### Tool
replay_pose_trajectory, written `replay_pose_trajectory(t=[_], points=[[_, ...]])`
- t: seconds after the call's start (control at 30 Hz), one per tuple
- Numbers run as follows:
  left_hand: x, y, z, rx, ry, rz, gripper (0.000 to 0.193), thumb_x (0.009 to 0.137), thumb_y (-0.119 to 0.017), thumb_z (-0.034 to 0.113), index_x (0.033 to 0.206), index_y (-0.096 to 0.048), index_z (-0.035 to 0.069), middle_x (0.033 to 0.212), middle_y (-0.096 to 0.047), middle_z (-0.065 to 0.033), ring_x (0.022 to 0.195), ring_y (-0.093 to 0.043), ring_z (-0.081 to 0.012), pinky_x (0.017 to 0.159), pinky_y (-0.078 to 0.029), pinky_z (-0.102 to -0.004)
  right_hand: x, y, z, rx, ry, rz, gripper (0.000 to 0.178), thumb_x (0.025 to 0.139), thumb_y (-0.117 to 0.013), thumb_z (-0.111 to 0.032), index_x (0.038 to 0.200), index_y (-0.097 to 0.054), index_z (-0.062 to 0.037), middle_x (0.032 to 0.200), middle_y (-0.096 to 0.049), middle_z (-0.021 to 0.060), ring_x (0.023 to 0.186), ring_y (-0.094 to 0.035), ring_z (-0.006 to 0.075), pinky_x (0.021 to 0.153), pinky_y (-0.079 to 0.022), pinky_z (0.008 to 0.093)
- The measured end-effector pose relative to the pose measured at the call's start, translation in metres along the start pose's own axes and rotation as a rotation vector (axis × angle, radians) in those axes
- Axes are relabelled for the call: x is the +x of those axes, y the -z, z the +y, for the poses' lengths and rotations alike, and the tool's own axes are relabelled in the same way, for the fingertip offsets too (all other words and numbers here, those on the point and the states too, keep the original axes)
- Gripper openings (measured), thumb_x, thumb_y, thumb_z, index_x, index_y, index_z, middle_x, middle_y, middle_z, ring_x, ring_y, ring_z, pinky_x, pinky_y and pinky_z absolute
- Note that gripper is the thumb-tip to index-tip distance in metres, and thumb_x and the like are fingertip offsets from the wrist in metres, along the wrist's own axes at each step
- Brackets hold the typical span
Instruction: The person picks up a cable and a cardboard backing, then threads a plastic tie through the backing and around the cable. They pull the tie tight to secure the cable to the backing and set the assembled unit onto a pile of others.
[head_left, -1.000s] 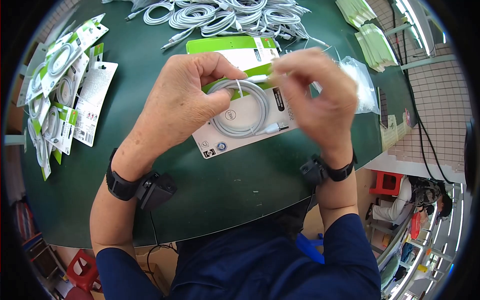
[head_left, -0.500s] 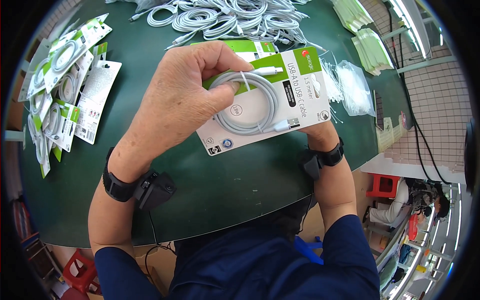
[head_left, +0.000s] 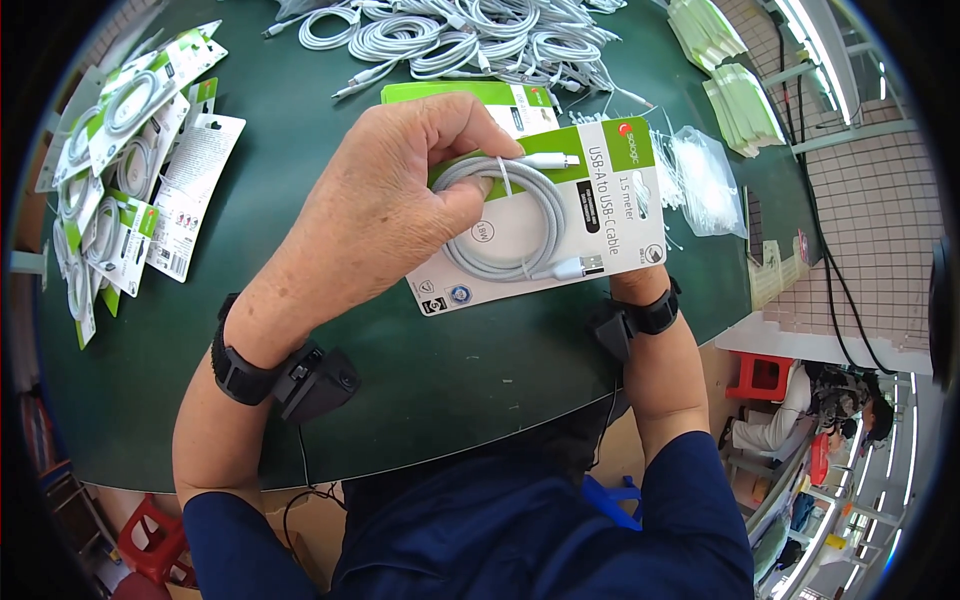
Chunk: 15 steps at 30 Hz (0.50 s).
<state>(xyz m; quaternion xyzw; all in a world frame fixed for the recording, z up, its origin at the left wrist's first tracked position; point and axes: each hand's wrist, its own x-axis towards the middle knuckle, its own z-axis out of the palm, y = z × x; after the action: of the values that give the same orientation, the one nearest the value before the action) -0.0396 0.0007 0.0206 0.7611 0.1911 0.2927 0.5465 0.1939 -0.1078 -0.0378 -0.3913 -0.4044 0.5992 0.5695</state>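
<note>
My left hand point(head_left: 392, 190) pinches a coiled grey braided charging cable point(head_left: 553, 225) between thumb and forefinger near its upper left. The coil lies against the face of a white and green cardboard card point(head_left: 620, 245), which tilts slightly over the table. A white tie point(head_left: 505, 177) loops round the coil at the top, and another crosses it lower down. One plug points right along the card's upper part, the other along its lower part. Behind the card's right end is my right hand point(head_left: 638, 284); its fingers are hidden.
Loose coiled cables point(head_left: 450, 35) lie heaped at the far side of the green table point(head_left: 450, 400). Carded cables point(head_left: 125, 170) are piled at left. More cards point(head_left: 480, 95) lie just beyond my hands. White ties point(head_left: 705, 185) in a clear bag and folded green-white cards point(head_left: 745, 110) sit at right.
The card and coil have shifted slightly right and down, with my left hand moving along. My left hand keeps its pinch on the coil.
</note>
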Motion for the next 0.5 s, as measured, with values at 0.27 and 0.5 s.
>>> replay_pose_trajectory(t=[0.27, 0.5], points=[[0.000, -0.002, -0.001, 0.023, 0.022, -0.038, 0.026, 0.083, -0.055, -0.011, 0.104, -0.068, -0.003, 0.095, -0.070, -0.0031, 0.090, -0.064, -0.0074, 0.084, -0.053, -0.0233, 0.004, -0.022, -0.003, -0.340, 0.292, -0.009, 0.053, 0.087, -0.077, -0.017, 0.135, -0.057, -0.0047, 0.122, -0.069, 0.0099, 0.100, -0.070, 0.0163, 0.084, -0.059, 0.0319], [-0.006, -0.007, 0.009, 0.157, 0.029, -0.071, 0.035, 0.079, -0.055, -0.013, 0.108, -0.069, 0.000, 0.091, -0.068, -0.0021, 0.086, -0.062, -0.0072, 0.082, -0.052, -0.0242, 0.042, -0.019, -0.029, -1.149, 0.516, -0.083, 0.016, 0.079, -0.075, -0.007, 0.092, -0.066, -0.0024, 0.081, -0.067, 0.0074, 0.073, -0.066, 0.0159, 0.069, -0.053, 0.0308]])
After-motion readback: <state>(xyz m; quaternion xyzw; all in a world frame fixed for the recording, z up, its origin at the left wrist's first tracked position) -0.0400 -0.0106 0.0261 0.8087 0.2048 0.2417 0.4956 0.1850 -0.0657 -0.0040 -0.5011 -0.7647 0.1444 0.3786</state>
